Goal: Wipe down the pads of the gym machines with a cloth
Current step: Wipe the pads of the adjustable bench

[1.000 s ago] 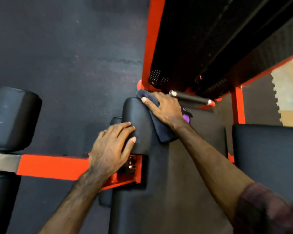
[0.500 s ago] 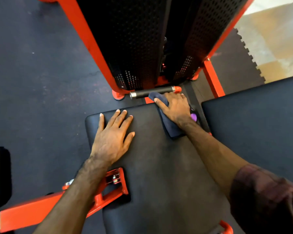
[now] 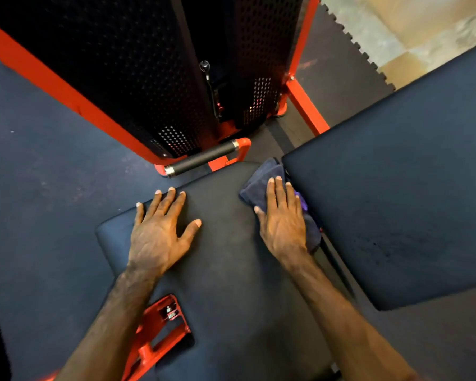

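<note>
Dark rubber flooring (image 3: 47,171) spreads around a red-framed machine whose perforated black shroud (image 3: 149,78) rises at the far side, with a black-gripped handle bar (image 3: 201,158) lying just beyond the near pad (image 3: 223,243). That pad runs lengthwise away from the person, toward the handle. The right hand (image 3: 283,224) lies flat, fingers straight, pressing a dark blue cloth (image 3: 259,180) onto the pad's far right corner — right at the gap before a second, larger pad (image 3: 396,202). The cloth pokes out past the fingertips and along the hand's outer side, where a purple scrap shows. The left hand (image 3: 160,232) rests spread and empty on the pad's far left part, bracing. The right hand is the one on the cloth, and most of the unwiped length probably lies back toward the person — so the next stroke likely pulls along the long axis. No brand, label or writing can be read anywhere.
</note>
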